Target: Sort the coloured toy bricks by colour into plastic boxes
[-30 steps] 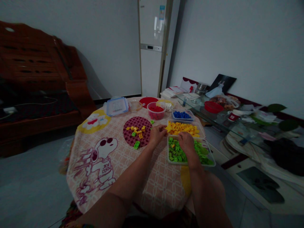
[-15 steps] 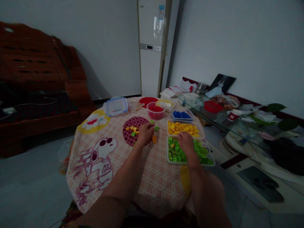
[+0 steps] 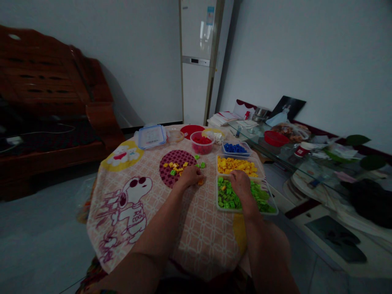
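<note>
My left hand is at the right edge of the dark red round mat, its fingers curled down and closed at an orange building block, which they partly cover. Yellow blocks and a green block lie on that mat. A few loose green blocks are just beyond the fingers. Over the divider of the clear plastic box, my right hand has its fingers bent and pressed together; what they hold is hidden. Yellow blocks fill the far compartment and green blocks the near one.
Behind the box stand a small tub of blue blocks and a round tub of red blocks. A blue-rimmed lid lies at the back left of the patterned tablecloth. A cluttered glass table is to the right.
My left hand has come nearer and slightly right, off the mat's middle and onto the orange block, uncovering more yellow blocks. My right hand stays at the divider.
</note>
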`<state>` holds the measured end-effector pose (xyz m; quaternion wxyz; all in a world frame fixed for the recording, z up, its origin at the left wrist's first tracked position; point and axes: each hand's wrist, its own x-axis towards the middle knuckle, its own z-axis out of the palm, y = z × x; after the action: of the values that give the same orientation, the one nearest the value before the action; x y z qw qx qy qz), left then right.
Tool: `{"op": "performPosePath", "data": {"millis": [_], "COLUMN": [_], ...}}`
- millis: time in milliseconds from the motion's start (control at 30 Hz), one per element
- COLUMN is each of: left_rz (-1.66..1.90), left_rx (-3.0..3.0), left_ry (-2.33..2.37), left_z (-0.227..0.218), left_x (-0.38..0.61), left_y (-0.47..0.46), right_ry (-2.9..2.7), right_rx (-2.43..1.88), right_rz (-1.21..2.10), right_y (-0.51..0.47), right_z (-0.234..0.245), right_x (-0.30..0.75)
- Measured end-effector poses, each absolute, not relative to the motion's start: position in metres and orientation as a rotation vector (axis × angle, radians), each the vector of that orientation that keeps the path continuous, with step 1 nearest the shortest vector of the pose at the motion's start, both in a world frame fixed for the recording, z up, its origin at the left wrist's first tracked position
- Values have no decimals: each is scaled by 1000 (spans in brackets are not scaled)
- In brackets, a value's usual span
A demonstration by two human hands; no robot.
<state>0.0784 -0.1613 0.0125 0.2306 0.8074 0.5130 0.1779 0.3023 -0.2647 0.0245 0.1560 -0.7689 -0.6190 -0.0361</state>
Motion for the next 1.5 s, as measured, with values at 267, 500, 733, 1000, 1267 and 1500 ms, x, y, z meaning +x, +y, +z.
{"op": "performPosePath", "data": {"millis": [267, 500, 733, 1000, 1267, 1500], "left_rz": [913, 1131, 1125, 1063, 1197, 1188], "left_rx": [1621, 1244, 1534, 1955, 1896, 1863], "left_ry": [1169, 865, 917, 1042, 901, 926], "left_z": [15, 3, -4, 4, -9, -19], "left_x": [92, 139, 149, 139, 137, 138], "left_y": [-167, -173, -176, -192, -192, -182], "right_ry": [-1772, -1784, -1778, -1881, -2127, -2138], "right_rx": [-2209, -2203, -2175, -1736, -1713, -2009], "right_rz": [-99, -103, -101, -191, -44, -84], "right_y": [-266, -265, -265, -262, -255, -258], "right_z": [27, 26, 25, 28, 15, 27], "right_x": [300, 302, 302, 294, 279, 291]}}
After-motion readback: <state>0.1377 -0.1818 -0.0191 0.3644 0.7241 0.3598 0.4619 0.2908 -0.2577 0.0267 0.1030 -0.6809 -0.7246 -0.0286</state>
